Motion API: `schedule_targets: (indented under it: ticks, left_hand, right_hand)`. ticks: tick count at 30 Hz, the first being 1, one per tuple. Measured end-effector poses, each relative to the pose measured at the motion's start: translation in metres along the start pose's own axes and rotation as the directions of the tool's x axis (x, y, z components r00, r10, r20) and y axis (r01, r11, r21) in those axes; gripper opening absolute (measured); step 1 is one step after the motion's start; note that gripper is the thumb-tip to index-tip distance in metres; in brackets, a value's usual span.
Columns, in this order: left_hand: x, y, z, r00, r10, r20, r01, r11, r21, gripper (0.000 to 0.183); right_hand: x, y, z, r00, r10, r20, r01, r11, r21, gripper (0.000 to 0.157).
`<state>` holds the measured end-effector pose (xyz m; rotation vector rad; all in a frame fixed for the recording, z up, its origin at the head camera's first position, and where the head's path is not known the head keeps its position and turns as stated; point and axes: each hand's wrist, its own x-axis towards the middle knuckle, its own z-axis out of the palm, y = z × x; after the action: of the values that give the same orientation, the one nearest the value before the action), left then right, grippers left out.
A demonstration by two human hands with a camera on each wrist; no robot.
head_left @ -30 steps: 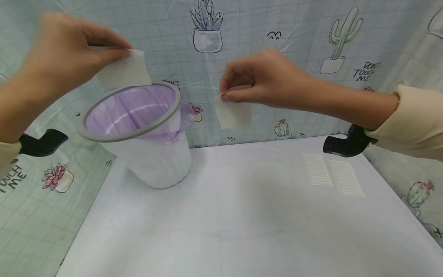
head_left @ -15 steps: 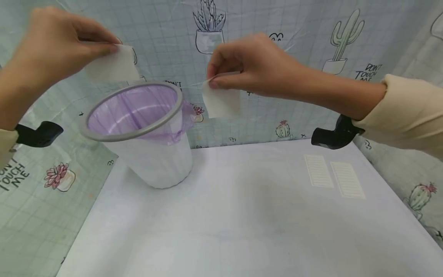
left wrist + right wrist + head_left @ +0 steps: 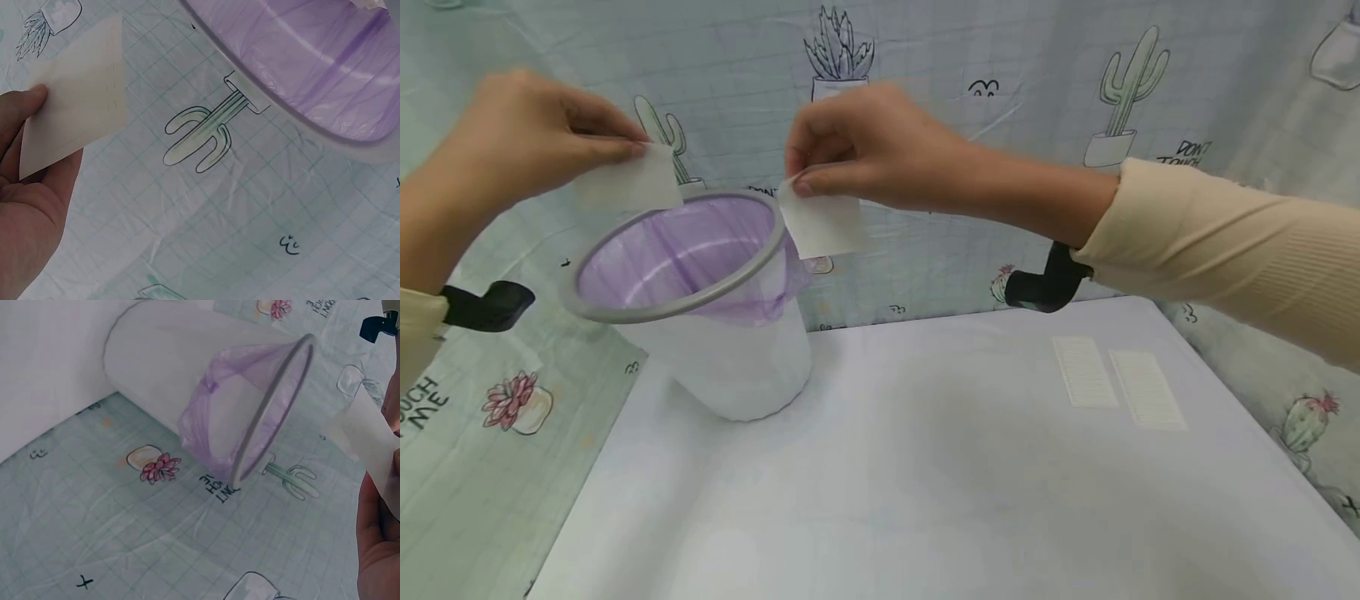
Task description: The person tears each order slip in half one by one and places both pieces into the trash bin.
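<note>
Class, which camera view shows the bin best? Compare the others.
The head view: it shows the bin from rim to base. The left wrist view has only part of the rim and purple bag; the right wrist view shows the rim nearly edge-on.

A white, smooth-looking bench narrows away from the viewer, its far edge running along the backdrop. Toward its far left corner a white bin stands on its base, mouth up, with a grey rim and a purple liner folded over the side. Near the right edge, well apart from the bin, a pale lined sheet lies flat just beside a second lined sheet.
</note>
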<state>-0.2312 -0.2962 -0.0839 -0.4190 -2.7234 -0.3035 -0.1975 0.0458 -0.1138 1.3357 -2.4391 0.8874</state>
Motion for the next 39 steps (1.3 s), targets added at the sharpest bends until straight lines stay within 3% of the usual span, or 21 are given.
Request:
schedule_targets:
  ticks: [4, 12, 17, 20, 25, 35, 39]
  left_hand:
    - [0.004, 0.001, 0.001, 1.0, -0.015, 0.013, 0.015, 1.0, 0.002, 0.033]
    - [-0.005, -0.006, 0.005, 0.998, -0.039, 0.055, 0.039, 0.999, 0.013, 0.03]
    - [-0.001, -0.006, 0.005, 0.998, -0.042, 0.054, 0.042, 0.999, 0.006, 0.033]
    - [0.001, -0.007, 0.004, 0.997, -0.043, 0.058, 0.044, 0.999, -0.01, 0.034]
    - [0.001, -0.015, 0.004, 0.996, -0.064, 0.063, 0.066, 0.997, -0.033, 0.034]
    - [0.006, -0.029, 0.006, 0.991, -0.093, 0.091, 0.094, 0.996, -0.001, 0.039]
    - [0.009, -0.03, 0.007, 0.985, -0.12, 0.121, 0.121, 0.993, 0.0, 0.045]
  right_hand:
    - [0.005, 0.003, 0.002, 1.0, -0.023, -0.009, 0.023, 1.0, -0.005, 0.01]
    - [0.024, 0.006, 0.01, 0.997, -0.068, -0.026, 0.069, 0.998, 0.014, 0.01]
    - [0.035, 0.008, 0.012, 0.995, -0.087, -0.057, 0.088, 0.996, 0.013, 0.011]
    - [0.042, 0.007, 0.012, 0.996, -0.061, -0.06, 0.061, 0.998, -0.001, 0.012]
    - [0.056, 0.005, 0.016, 0.999, -0.021, -0.037, 0.021, 1.0, -0.003, 0.013]
    - [0.089, 0.004, 0.022, 1.0, -0.016, 0.008, 0.016, 1.0, -0.021, 0.008]
    - [0.101, 0.005, 0.024, 0.997, -0.037, 0.062, 0.043, 0.994, -0.099, 0.003]
